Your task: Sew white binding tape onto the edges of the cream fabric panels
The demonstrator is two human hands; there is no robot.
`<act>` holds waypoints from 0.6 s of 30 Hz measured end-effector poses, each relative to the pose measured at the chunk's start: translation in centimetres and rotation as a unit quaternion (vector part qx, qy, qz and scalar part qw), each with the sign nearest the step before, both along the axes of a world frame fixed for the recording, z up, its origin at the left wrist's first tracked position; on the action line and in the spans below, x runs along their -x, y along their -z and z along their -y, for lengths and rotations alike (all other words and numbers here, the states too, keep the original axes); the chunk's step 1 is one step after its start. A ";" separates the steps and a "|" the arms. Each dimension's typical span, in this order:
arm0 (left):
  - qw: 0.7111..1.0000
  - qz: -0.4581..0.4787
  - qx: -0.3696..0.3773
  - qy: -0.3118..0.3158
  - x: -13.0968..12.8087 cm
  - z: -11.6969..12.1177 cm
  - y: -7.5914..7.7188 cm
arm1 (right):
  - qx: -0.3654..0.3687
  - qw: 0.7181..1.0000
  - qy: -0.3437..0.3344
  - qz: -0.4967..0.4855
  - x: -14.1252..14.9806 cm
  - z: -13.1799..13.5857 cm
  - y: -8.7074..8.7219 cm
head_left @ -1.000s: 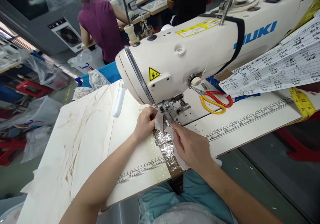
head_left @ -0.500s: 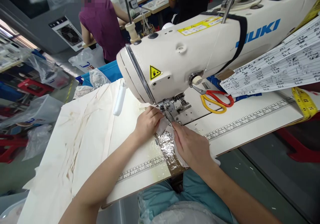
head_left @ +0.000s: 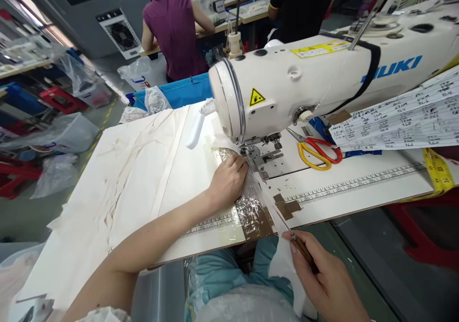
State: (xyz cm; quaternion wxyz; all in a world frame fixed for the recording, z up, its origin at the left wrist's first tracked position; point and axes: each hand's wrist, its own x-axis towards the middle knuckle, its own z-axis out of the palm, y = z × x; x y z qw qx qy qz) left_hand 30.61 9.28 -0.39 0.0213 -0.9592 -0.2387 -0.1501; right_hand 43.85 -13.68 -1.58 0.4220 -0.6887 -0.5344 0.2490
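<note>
My left hand (head_left: 229, 178) is closed, its curled fingers at the edge of the white fabric strip (head_left: 263, 193), just in front of the presser foot; its fingertips are partly hidden. From the foot of the white sewing machine (head_left: 276, 87) the strip runs toward me and hangs over the table's front edge. My right hand (head_left: 322, 269) is wrapped round the wooden handle of an awl (head_left: 304, 251), near the front edge. The awl's thin metal point lies along the strip. Fabric also shows behind the foot.
Red-and-yellow scissors (head_left: 317, 154) lie right of the needle area, near handwritten paper sheets (head_left: 398, 116) and a yellow tape measure (head_left: 438, 169). White fabric layers (head_left: 139, 164) cover the table's left side. Beyond the machine sits a person in a purple top (head_left: 175, 35).
My right hand has drawn back from the presser foot toward me and right, with the awl. The left has shifted slightly right, and the strip now stretches toward me. The view has turned left.
</note>
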 end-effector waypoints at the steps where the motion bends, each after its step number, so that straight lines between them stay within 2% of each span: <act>1: 1.000 -0.004 -0.002 0.001 0.1 0.2 0.0 | 0.009 1.000 0.007 -0.015 0.1 0.0 0.0; 9: 0.998 -0.042 -0.032 0.034 0.7 0.7 0.0 | 0.072 0.992 0.056 -0.092 0.5 0.7 -0.2; 15: 1.000 -0.003 0.010 0.019 1.0 0.0 0.5 | 0.096 0.974 0.098 -0.183 -0.3 0.1 0.4; 18: 0.999 0.009 0.041 0.015 1.3 -0.5 0.6 | 0.098 0.951 0.106 -0.274 -0.7 -0.4 0.9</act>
